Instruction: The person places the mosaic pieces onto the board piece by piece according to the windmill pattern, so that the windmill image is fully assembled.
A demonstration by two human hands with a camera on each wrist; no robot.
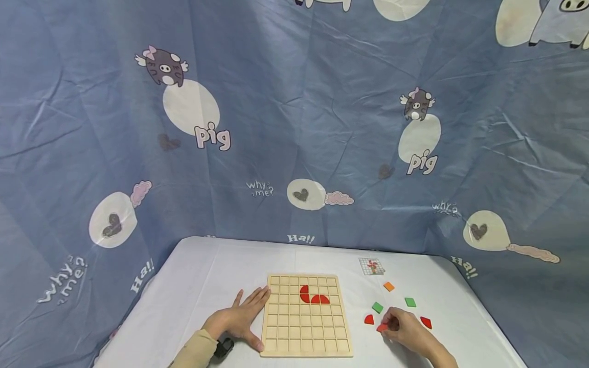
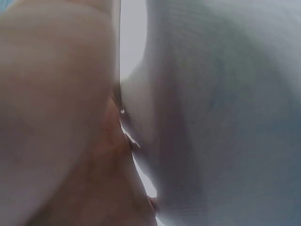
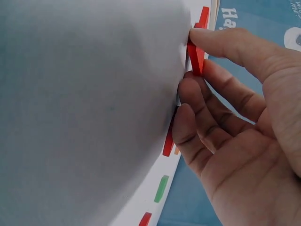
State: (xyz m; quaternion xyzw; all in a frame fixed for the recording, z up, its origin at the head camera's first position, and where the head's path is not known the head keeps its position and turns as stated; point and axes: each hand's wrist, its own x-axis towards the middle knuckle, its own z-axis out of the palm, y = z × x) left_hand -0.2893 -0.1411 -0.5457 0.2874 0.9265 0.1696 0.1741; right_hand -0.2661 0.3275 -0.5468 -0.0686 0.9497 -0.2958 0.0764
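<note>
My right hand pinches a red quarter-round piece between thumb and fingers, low over the table right of the board. In the right wrist view, the same red piece stands on edge under the thumb tip. My left hand lies spread with straight fingers, its fingertips and thumb at the left edge of the wooden grid board. Several red quarter-round pieces sit in the board's upper cells. The left wrist view is blurred and filled mostly by skin and a pale surface.
Near my right hand lie a loose red piece, another red piece, two green pieces and an orange square. A small picture card with a grid lies behind them. Blue printed cloth surrounds the white table.
</note>
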